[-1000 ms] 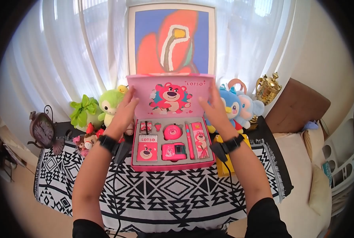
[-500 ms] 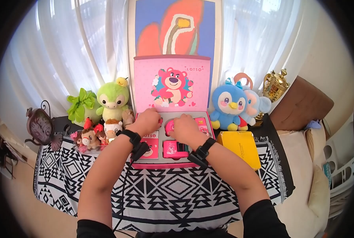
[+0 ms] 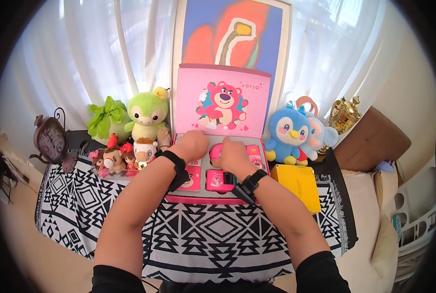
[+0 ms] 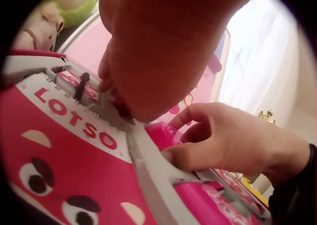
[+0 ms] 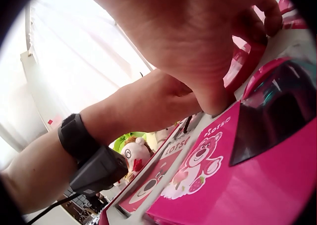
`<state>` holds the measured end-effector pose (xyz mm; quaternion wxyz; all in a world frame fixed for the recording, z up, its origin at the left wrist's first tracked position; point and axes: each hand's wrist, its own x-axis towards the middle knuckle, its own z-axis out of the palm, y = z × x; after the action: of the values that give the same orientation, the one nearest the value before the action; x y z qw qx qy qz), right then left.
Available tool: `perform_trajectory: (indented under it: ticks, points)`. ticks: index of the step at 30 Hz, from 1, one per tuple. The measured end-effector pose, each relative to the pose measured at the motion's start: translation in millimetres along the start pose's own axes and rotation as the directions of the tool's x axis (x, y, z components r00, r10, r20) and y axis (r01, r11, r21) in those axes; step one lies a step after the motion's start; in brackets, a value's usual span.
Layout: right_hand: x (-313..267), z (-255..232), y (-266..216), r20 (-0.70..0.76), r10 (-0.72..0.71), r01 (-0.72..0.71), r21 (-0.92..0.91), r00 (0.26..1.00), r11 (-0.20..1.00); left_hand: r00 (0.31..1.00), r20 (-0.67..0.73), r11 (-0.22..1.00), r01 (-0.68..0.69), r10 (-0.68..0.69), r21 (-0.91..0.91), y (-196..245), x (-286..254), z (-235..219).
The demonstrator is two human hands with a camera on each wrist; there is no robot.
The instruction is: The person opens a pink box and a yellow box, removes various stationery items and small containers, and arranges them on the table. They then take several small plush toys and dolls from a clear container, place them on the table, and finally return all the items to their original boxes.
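A pink gift box point(image 3: 213, 201) lies open, its bear-printed lid point(image 3: 223, 105) upright behind a grey tray of stationery. My left hand point(image 3: 192, 145) reaches into the tray's upper left, fingers bent down around a small red strawberry-shaped piece point(image 4: 121, 108), mostly covered by the hand. Beside it are a small packet point(image 4: 79, 84) and a spiral LOTSO notepad point(image 4: 74, 126). At the tray's centre my right hand point(image 3: 233, 158) grips a round pink case point(image 4: 166, 133) between thumb and fingers. Just below sits a pink block with a dark window point(image 5: 198, 170).
Dolls in a clear tray point(image 3: 123, 163), a green plush point(image 3: 148, 115) and a clock point(image 3: 49, 139) stand left. A blue penguin plush point(image 3: 289, 134), a yellow box point(image 3: 296, 188) and a gold trophy point(image 3: 345, 117) stand right. A patterned cloth point(image 3: 223, 229) covers the table front.
Both hands have let go of the lid's sides and come down into the tray, the left at the strawberry piece, the right at the round case. The lid now stands further back.
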<state>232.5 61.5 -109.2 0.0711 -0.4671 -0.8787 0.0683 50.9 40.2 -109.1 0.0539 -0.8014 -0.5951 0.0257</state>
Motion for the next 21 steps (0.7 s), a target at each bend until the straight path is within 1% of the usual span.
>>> perform_trajectory:
  ticks: [2,3,5,6,8,9,11,12,14,15,17,18,19,20,21]
  points:
    - [-4.5,-10.7,-1.2,0.042,0.076,-0.080,0.102,0.996,0.991,0.998,-0.053,0.999,-0.027,0.028,0.017,-5.8,-0.6,4.5]
    - [-6.3,-8.3,2.7,0.043,0.075,-0.078,0.098,0.996,0.992,0.998,-0.057,1.000,-0.025,0.026,0.014,-7.7,-0.9,6.9]
    - [-10.7,-4.9,9.8,-0.125,0.052,-0.009,0.323,0.991,0.946,0.989,-0.147,0.998,-0.018,0.010,-0.055,-11.1,-3.5,8.5]
    - [-9.6,-5.4,13.7,-0.125,0.047,-0.004,0.319,0.991,0.948,0.989,-0.150,0.998,-0.013,0.004,-0.057,-13.3,-3.7,9.8]
    - [-10.1,-16.4,14.8,-0.098,0.107,-0.064,0.368,0.989,0.928,0.981,-0.191,0.994,0.025,-0.044,-0.103,-16.9,-1.3,18.6]
    - [-11.7,-20.4,15.8,-0.099,0.109,-0.065,0.368,0.989,0.927,0.981,-0.191,0.994,0.023,-0.042,-0.102,-17.4,-1.0,23.3]
    - [-16.6,-30.4,18.0,-0.162,0.108,-0.019,0.472,0.981,0.881,0.979,-0.187,0.990,0.062,-0.085,-0.129,-14.1,-2.7,22.0]
    - [-20.9,-35.4,18.8,-0.168,0.108,-0.017,0.470,0.980,0.882,0.978,-0.192,0.990,0.060,-0.084,-0.127,-13.0,-3.7,21.1]
    - [-38.1,-49.0,14.9,-0.156,0.055,0.041,0.553,0.986,0.832,0.983,-0.172,0.998,0.055,-0.059,-0.027,-7.4,-8.7,15.8]
    - [-53.4,-56.9,12.4,-0.156,0.051,0.043,0.550,0.986,0.834,0.983,-0.174,0.998,0.059,-0.063,-0.029,-5.6,-10.9,14.8]
    - [-97.9,-76.2,3.3,-0.046,-0.092,0.102,0.578,0.995,0.810,0.938,-0.347,1.000,0.009,-0.016,-0.020,-3.1,-16.0,16.5]
    - [-118.3,-82.1,2.4,-0.046,-0.188,0.185,0.499,0.981,0.846,0.939,-0.343,1.000,0.013,-0.020,-0.023,0.2,-19.2,10.3]
    - [-139.9,-85.4,2.8,-0.032,-0.278,0.266,0.420,0.960,0.868,0.921,-0.389,1.000,0.003,-0.005,-0.006,7.7,-26.8,-2.9]
    - [-162.7,-88.6,2.1,0.013,-0.319,0.293,0.361,0.948,0.885,0.902,-0.431,1.000,-0.010,0.012,0.007,16.1,-38.4,-14.5]
    - [-182.7,-87.3,3.5,0.059,-0.353,0.320,0.303,0.934,0.898,0.861,-0.506,0.997,-0.076,0.054,-0.022,28.0,-56.7,-23.1]
